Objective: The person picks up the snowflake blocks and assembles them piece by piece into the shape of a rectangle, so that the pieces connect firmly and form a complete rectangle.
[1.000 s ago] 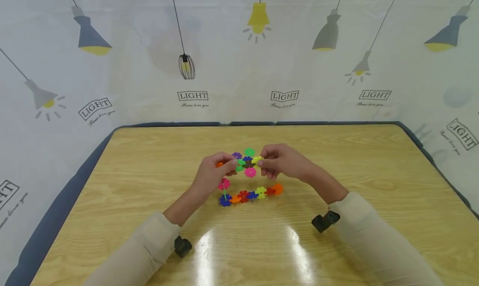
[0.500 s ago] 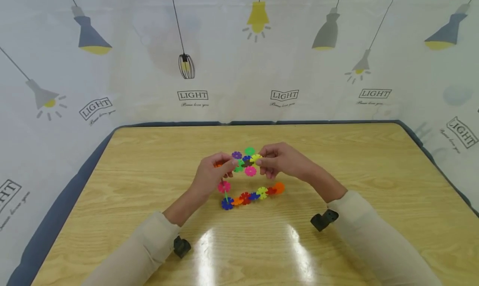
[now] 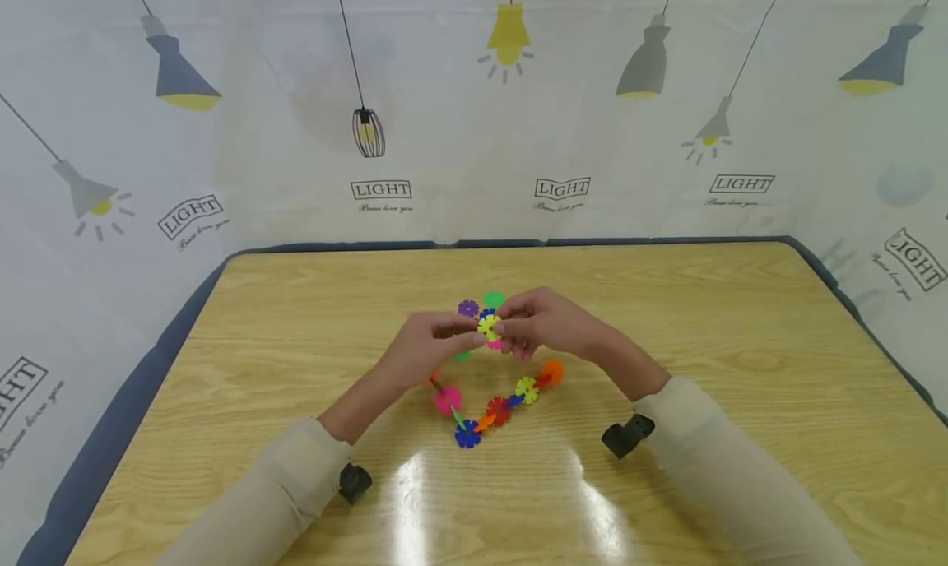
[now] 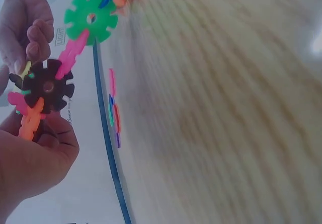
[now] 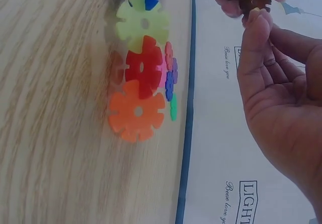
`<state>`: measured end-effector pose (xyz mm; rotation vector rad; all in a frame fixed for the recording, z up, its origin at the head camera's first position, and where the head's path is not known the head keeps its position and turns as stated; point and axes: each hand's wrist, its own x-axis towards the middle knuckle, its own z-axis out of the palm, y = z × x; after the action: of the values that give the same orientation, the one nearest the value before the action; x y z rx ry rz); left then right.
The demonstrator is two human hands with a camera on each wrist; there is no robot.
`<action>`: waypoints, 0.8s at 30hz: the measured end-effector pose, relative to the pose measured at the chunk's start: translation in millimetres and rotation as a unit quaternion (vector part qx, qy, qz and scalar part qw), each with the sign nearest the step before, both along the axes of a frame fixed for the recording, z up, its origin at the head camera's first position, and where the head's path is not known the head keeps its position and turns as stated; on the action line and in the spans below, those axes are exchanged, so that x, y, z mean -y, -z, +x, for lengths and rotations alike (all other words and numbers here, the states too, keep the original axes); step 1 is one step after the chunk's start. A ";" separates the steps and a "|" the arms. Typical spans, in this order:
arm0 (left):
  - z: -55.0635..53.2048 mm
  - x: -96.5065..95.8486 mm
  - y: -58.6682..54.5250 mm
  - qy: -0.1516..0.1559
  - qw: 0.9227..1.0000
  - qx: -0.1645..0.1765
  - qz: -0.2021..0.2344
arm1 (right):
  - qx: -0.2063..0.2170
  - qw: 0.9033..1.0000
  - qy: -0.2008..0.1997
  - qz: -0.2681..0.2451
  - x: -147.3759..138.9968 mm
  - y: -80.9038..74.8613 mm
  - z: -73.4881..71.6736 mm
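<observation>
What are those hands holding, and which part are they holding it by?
The right hand pinches a yellow notched disc by its edge. The left hand holds the raised end of the disc chain; which disc exactly can't be told.

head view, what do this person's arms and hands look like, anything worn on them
The left sleeve and right sleeve are long and pale beige. The left hand and right hand wear no gloves. A small black device sits by the left cuff, a similar one by the right.
</observation>
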<state>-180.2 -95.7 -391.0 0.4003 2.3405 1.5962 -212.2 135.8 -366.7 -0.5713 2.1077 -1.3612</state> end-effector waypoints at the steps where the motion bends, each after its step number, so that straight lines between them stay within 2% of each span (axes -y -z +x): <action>1: -0.1 -0.1 -0.4 0.003 1.000 -0.003 -0.009 | 0.000 1.000 -0.005 -0.001 0.8 0.4 -0.2; 4: 0.0 0.9 -0.7 0.008 0.999 -0.020 -0.026 | 0.000 1.000 -0.009 0.003 1.3 1.7 -1.8; 8: 0.9 4.3 0.7 -0.001 1.000 -0.022 -0.022 | 0.002 1.000 0.011 0.014 -1.3 5.1 -6.8; 15: 4.1 8.8 2.7 -0.027 0.999 0.012 -0.013 | 0.007 0.998 0.042 0.037 -5.7 19.8 -19.0; 20: 6.4 10.8 1.4 -0.015 0.999 0.040 -0.013 | -0.005 0.997 0.045 0.070 -5.1 30.9 -27.6; 24: 6.9 12.0 2.3 -0.004 0.999 0.054 -0.008 | -0.018 0.995 0.032 0.093 -3.1 38.0 -34.3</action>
<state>-173.2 -107.6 -393.3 0.2950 2.2763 1.5606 -246.5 138.9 -404.7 -0.4583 2.2699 -1.1793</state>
